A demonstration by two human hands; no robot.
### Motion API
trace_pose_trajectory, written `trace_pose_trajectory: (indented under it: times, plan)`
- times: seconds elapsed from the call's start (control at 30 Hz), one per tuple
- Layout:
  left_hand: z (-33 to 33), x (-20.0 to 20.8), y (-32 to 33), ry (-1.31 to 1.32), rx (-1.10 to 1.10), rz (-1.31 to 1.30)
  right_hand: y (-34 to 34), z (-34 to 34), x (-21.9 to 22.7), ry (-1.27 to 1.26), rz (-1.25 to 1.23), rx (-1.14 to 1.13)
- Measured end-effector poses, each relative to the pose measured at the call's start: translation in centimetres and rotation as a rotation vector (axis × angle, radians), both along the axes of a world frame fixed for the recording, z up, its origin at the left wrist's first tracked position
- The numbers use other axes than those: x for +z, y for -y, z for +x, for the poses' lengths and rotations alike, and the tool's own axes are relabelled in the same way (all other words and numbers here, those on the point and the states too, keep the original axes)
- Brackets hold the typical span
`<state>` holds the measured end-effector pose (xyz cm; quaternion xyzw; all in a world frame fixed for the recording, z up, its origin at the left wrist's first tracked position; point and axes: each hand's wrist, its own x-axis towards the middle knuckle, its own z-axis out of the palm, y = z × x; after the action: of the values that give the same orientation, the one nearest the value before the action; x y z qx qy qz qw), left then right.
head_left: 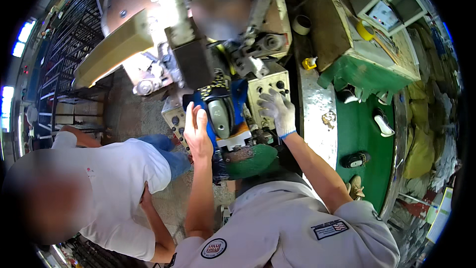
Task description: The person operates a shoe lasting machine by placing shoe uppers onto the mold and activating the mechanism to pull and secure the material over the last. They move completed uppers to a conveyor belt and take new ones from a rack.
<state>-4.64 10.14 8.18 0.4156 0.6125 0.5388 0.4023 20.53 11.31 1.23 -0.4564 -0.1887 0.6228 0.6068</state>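
Note:
Bare, with its fingers stretched out, my left hand [199,136] is beside the left edge of a blue machine part [210,130]; I cannot tell whether it touches it. Next to it, a shoe [219,114] with a grey sole side facing me and dark, yellow-flecked material at its far end sits in the machine. My right hand [277,109] wears a pale knit glove with a blue cuff. Its fingers are spread over the front of a cream control box [272,82] with dark knobs; finger contact is unclear. Neither hand holds anything visible.
A large machine head [191,52] rises ahead. At left, a person in a white shirt [124,178] stands close. To the right, several shoes [356,159] are on a green surface [369,136], below a bench with yellow tape [365,31]. Dark racks [69,44] stand far left.

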Motion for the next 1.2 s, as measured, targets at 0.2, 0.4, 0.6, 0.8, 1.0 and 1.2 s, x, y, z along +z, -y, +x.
trace_pose_trajectory:
  times: [0.2, 0.4, 0.6, 0.8, 1.0, 1.2]
  plan:
    - [8.9, 3.6, -0.3, -0.682, 0.145, -0.013, 7.4, 12.4, -4.9, 0.057, -0.217, -0.27]
    - [6.7, 0.5, 0.1, -0.369, 0.037, 0.107, 10.7, 28.1, -13.2, 0.053, -0.624, -0.464]
    - [6.1, -0.5, -1.0, -0.399, 0.038, 0.055, 10.4, 46.2, -25.9, 0.205, -0.676, -0.578]
    - [4.7, -0.5, 0.6, -0.45, 0.107, 0.023, -1.8, 53.1, -23.8, 0.512, -0.693, -0.594]
    - [8.0, 2.0, -1.2, -0.543, 0.074, 0.053, -3.1, 55.4, -28.5, 0.492, -0.699, -0.678]
    - [8.2, 2.9, 0.0, -0.651, 0.12, -0.026, 4.3, 51.7, -22.9, -0.16, -0.179, -0.24]
